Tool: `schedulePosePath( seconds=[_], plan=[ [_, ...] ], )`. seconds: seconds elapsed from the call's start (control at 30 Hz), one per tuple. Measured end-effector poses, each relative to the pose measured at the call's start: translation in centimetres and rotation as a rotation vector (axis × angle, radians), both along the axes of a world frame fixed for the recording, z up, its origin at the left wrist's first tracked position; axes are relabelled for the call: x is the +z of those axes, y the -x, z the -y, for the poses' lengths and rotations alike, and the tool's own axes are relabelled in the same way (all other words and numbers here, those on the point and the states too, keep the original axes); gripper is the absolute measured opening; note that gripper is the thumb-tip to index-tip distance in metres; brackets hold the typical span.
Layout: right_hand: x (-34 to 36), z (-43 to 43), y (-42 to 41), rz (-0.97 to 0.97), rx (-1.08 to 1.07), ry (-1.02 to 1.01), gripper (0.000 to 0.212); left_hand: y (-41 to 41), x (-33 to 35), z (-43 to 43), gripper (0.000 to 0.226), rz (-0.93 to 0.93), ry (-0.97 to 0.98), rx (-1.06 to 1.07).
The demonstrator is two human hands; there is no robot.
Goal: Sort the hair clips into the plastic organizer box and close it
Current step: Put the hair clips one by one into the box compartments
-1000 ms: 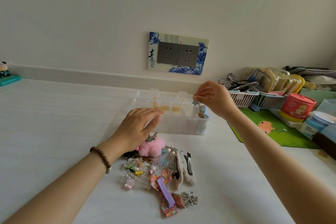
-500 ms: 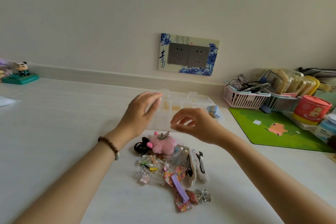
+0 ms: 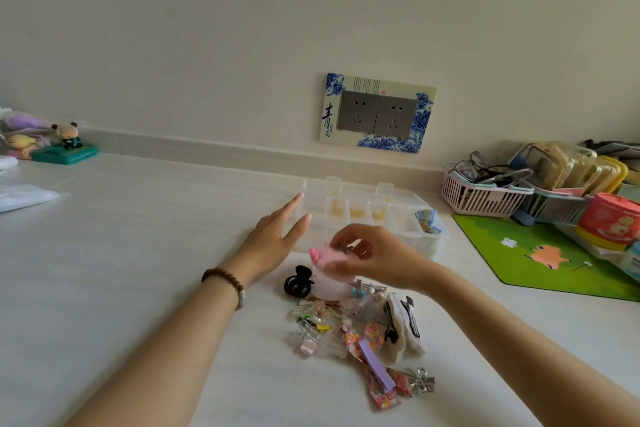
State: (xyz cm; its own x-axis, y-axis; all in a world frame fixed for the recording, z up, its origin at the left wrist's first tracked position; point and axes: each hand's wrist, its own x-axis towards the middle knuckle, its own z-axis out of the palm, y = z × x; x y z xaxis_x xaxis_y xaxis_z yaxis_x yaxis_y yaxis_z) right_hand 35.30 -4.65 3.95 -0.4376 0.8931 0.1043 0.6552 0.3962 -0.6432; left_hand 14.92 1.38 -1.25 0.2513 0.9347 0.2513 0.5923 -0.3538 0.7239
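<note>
The right hand (image 3: pixel 377 258) grip is closed on the pink plush clip (image 3: pixel 327 258), lifted above the clip pile (image 3: pixel 363 329). The organizer box (image 3: pixel 426 239) lies just beyond the grip. The left hand (image 3: pixel 273 243) is open, empty. The plush is likely light and soft; hold its metal clasp.

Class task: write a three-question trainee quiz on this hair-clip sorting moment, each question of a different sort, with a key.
1. True or false: the organizer box is open.
2. Which hand holds the pink fluffy clip? A) left hand B) right hand
3. Fill in: the black claw clip lies at the pile's ___ edge, nearest the beaded bracelet.

Key: 1 true; 2 B; 3 left.
</note>
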Motion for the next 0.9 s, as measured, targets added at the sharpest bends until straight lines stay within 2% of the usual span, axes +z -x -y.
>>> schedulePosePath(
  seconds=[0.07,0.17,0.23,0.27,0.43,0.5,0.63,0.8,0.9],
  plan=[
    [0.8,-0.6,-0.2,-0.264,-0.055,0.113,0.033,0.0,-0.2,-0.2,0.075,0.020,-0.016,-0.012],
    [2.3,-2.0,-0.2,-0.734,-0.090,0.390,0.039,0.0,-0.4,-0.5,0.073,0.053,0.003,-0.032],
    [3.3,-3.3,0.3,-0.921,-0.127,0.450,0.031,0.1,-0.4,-0.4,0.069,0.127,0.028,-0.042],
    [3.7,-3.9,0.7,-0.944,-0.157,0.442,0.031,0.0,-0.1,-0.3,0.066,0.172,0.016,-0.038],
    [4.0,-6.1,3.7,-0.772,-0.257,0.409,0.040,-0.6,2.9,0.7,0.048,0.267,-0.238,-0.048],
    [3.6,-6.5,4.7,-0.703,-0.285,0.363,0.046,-0.8,3.4,0.9,0.046,0.267,-0.276,-0.078],
    [3.1,-6.9,5.0,-0.407,-0.384,0.057,0.043,-0.7,3.0,0.4,0.047,0.271,-0.315,0.004],
    [1.7,-7.8,3.7,-0.087,-0.298,-0.136,0.040,-0.6,1.8,-0.3,0.043,0.197,-0.309,0.052],
    [1.0,-8.5,2.9,0.042,-0.240,-0.320,0.035,-0.7,1.5,-0.5,0.036,0.125,-0.345,0.071]
  ],
)
